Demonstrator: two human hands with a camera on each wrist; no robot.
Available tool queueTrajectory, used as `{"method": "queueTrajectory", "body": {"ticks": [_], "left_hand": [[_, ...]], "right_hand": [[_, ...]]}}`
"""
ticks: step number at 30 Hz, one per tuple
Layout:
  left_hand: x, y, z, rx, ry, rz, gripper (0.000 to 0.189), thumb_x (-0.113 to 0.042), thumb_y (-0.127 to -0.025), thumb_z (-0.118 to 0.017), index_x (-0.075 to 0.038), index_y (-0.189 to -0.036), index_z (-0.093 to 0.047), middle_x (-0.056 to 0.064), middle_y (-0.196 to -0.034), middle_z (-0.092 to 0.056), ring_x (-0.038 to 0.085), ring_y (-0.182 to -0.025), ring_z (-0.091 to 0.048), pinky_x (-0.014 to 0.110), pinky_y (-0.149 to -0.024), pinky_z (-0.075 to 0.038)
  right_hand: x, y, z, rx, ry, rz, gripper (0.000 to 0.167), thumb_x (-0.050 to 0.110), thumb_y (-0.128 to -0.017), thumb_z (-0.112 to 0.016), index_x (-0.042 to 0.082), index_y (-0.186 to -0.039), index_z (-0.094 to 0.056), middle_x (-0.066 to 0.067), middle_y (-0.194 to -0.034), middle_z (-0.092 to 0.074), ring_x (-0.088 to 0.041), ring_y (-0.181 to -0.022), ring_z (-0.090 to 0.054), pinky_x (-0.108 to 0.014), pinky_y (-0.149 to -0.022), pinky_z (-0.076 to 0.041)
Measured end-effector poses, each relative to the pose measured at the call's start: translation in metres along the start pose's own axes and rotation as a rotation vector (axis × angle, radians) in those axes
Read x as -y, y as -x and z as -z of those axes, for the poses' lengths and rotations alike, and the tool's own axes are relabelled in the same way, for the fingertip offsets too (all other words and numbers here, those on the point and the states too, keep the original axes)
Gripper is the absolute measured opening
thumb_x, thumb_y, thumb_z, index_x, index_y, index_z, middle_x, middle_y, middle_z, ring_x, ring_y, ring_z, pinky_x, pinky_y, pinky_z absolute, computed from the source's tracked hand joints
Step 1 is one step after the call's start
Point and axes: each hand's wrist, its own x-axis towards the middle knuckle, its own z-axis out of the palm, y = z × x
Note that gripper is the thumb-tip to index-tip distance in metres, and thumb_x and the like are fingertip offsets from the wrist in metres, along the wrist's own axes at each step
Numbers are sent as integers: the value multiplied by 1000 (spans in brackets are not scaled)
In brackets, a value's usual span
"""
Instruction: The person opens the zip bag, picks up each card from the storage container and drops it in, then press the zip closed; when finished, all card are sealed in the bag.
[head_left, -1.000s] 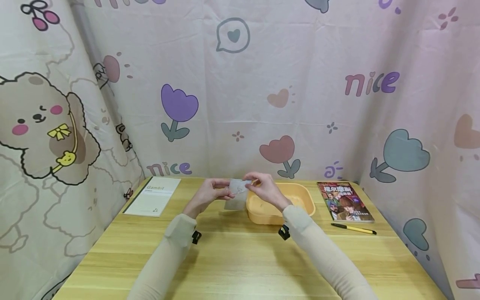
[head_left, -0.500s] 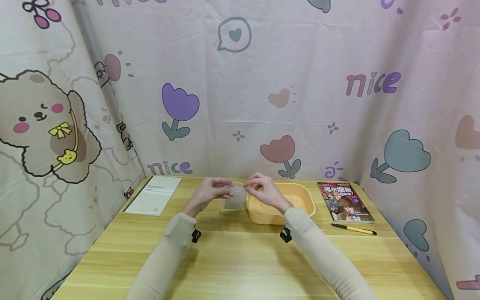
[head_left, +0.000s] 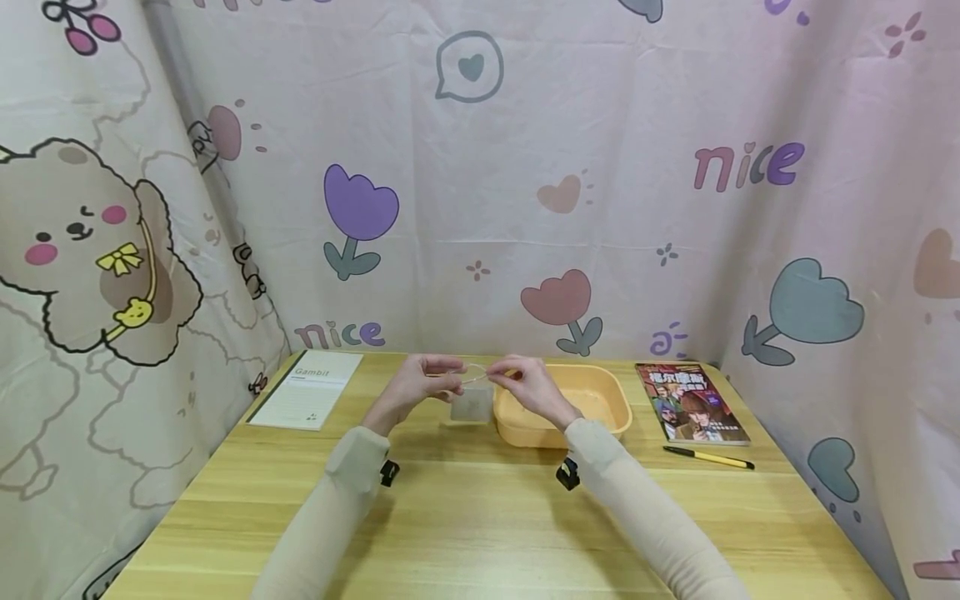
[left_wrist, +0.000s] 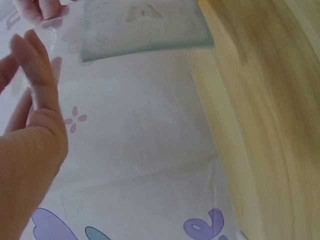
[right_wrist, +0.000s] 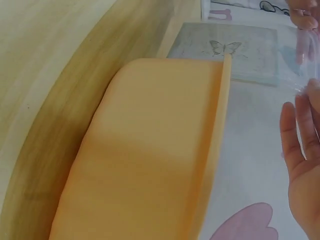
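Both hands are raised over the back middle of the table, holding a clear plastic bag (head_left: pixel 471 407) by its mouth. My left hand (head_left: pixel 410 390) pinches the left side of the mouth between thumb and fingers, and my right hand (head_left: pixel 532 389) pinches the right side. Between them the mouth makes a thin, spread loop. In the right wrist view, a flat, pale, square stack (right_wrist: pixel 225 50) with a butterfly print sits in the bag's lower part. The left wrist view shows the same stack (left_wrist: pixel 145 30) from the other side.
A yellow-orange plastic basin (head_left: pixel 615 400) stands just right of the bag, under the right hand. A white notebook (head_left: pixel 305 392) lies back left. On the right lie a colourful book (head_left: pixel 690 404) and a yellow-black pen (head_left: pixel 708 457). A printed curtain hangs behind the wooden table (head_left: pixel 480 517).
The flap that lay across between my hands is no longer there; the bag's mouth now shows as a loop, with the bag hanging below. Both hands stay in nearly the same place.
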Motion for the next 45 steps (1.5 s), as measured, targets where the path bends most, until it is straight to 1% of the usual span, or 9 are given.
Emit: {"method": "queueTrajectory", "body": {"ticks": [5, 8, 13, 18, 24, 32, 36, 40, 45], "left_hand": [[5, 3, 1, -29, -102, -86, 47, -9, -90, -69, -2, -135, -56, 21, -126, -65, 18, -79, -70, 31, -61, -59], [7, 4, -1, -97, -123, -122, 53, -11, -91, -70, -4, -139, -52, 20, -122, -67, 19, -73, -69, 28, -55, -56], [11, 6, -4, -229, -105, -129, 45, -11, -89, -71, 1, -130, -59, 20, -106, -72, 12, -60, -61, 19, -46, -46], [16, 9, -4, -288, -79, -152, 38, -9, -88, -72, -1, -124, -65, 22, -99, -73, 14, -57, -61, 17, -43, -43], [15, 14, -1, -290, -98, -159, 37, -13, -87, -74, -5, -122, -67, 17, -93, -75, 23, -60, -63, 16, -42, -37], [19, 15, 0, -267, -159, -88, 25, -24, -86, -76, -3, -101, -77, 12, -90, -74, 14, -73, -57, 24, -61, -49], [19, 14, -1, -285, -170, -78, 26, -28, -84, -77, -6, -97, -78, 4, -89, -75, 13, -76, -60, 27, -67, -52], [17, 15, -2, -267, -169, -108, 24, -26, -84, -78, -5, -95, -78, 4, -91, -76, 15, -79, -63, 28, -71, -54], [17, 15, -3, -233, -191, -113, 23, -26, -84, -78, -6, -97, -78, 4, -91, -76, 13, -77, -59, 25, -67, -49]], "right_hand": [[2, 2, -1, -19, -121, -95, 12, 12, -91, -68, 10, -101, -76, -10, -99, -74, -29, -78, -70, -28, -67, -60], [4, 4, -3, -34, -197, -142, 14, 11, -92, -68, 5, -103, -74, -18, -99, -73, -34, -77, -70, -38, -69, -62], [7, 5, -9, -83, -266, -180, 22, 9, -91, -69, 1, -111, -69, -20, -97, -73, -40, -79, -68, -51, -71, -61], [13, 6, -10, -109, -293, -203, 36, 8, -90, -70, 2, -124, -60, -20, -97, -74, -40, -76, -69, -50, -70, -61], [27, 6, -6, -80, -267, -202, 41, 2, -90, -68, 0, -129, -56, -24, -98, -72, -14, -71, -67, -32, -67, -62], [12, 8, -13, -94, -247, -152, 36, 6, -89, -69, 8, -124, -61, -21, -92, -72, -41, -77, -67, -33, -64, -60], [13, 8, -14, -79, -241, -178, 25, 11, -90, -70, 10, -115, -68, -13, -94, -73, -29, -79, -68, -37, -68, -61], [13, 8, -17, -35, -187, -180, 18, 20, -90, -71, 12, -106, -74, -4, -97, -74, -11, -82, -66, -24, -69, -58], [12, 8, -20, -39, -173, -182, 18, 24, -91, -70, 10, -100, -77, -5, -96, -75, -13, -80, -64, -21, -67, -54]]}}
